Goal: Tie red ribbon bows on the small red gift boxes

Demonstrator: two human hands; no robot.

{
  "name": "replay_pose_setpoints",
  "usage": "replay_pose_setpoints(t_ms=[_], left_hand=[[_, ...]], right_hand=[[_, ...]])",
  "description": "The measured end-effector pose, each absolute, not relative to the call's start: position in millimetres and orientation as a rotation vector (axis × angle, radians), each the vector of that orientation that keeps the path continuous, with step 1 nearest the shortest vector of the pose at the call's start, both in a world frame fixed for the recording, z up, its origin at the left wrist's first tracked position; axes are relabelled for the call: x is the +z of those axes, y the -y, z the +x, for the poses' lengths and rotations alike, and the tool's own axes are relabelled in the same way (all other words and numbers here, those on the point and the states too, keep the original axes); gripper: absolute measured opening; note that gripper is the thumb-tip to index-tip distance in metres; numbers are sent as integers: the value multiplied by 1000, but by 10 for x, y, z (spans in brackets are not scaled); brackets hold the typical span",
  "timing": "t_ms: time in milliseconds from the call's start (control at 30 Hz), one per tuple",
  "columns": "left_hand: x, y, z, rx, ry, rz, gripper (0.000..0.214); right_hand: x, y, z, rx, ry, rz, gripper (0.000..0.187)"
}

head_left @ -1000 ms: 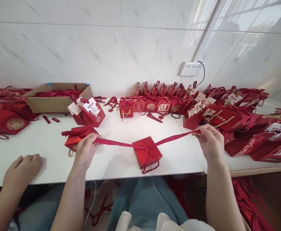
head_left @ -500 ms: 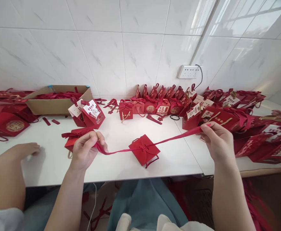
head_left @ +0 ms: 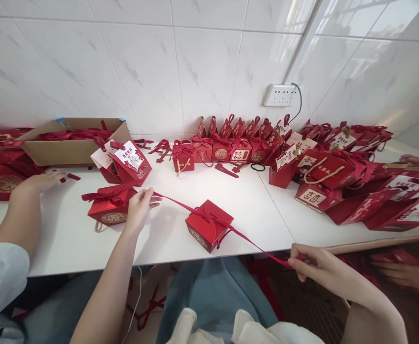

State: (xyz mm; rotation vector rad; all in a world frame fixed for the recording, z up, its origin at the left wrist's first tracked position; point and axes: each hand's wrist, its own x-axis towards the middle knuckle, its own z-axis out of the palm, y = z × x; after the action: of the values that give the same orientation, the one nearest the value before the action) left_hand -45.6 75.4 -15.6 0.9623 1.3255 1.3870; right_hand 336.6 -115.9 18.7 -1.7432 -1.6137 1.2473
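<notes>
A small red gift box [head_left: 208, 224] with petal flaps stands near the front edge of the white table [head_left: 230, 196]. A long red ribbon [head_left: 180, 204] runs across its top. My left hand [head_left: 140, 206] pinches the ribbon's left end above the table, beside a red box with a bow [head_left: 109, 206]. My right hand [head_left: 308, 262] is closed on the ribbon's right end, down past the table's front edge.
Another person's hand [head_left: 39, 182] and sleeve reach over the table at left, near a cardboard box [head_left: 69, 143] of ribbons. Several finished red boxes [head_left: 230, 148] line the wall, and red bags [head_left: 356, 186] pile up at right. Another hand [head_left: 406, 274] shows low right.
My right hand has pulled the ribbon's end from above the table down below its front edge. The box has turned slightly. The other person's hand has moved from the front edge toward the cardboard box.
</notes>
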Motion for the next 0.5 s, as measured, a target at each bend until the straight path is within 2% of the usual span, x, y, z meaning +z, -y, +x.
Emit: replay_pose_setpoints(t_ms=[133, 200, 333, 500], left_hand=[[269, -763, -280, 1449, -1150, 995, 25], [618, -738, -90, 1431, -952, 1098, 21], [1197, -629, 360, 1161, -589, 1443, 27], [1356, -552, 638, 1064, -543, 1512, 23]], right_hand=[[434, 906, 3244, 764, 1426, -1573, 34], [641, 662, 3078, 636, 1299, -1394, 32], [1068, 145, 2623, 671, 1321, -1142, 32], [1288, -205, 2281, 868, 1379, -955, 37]])
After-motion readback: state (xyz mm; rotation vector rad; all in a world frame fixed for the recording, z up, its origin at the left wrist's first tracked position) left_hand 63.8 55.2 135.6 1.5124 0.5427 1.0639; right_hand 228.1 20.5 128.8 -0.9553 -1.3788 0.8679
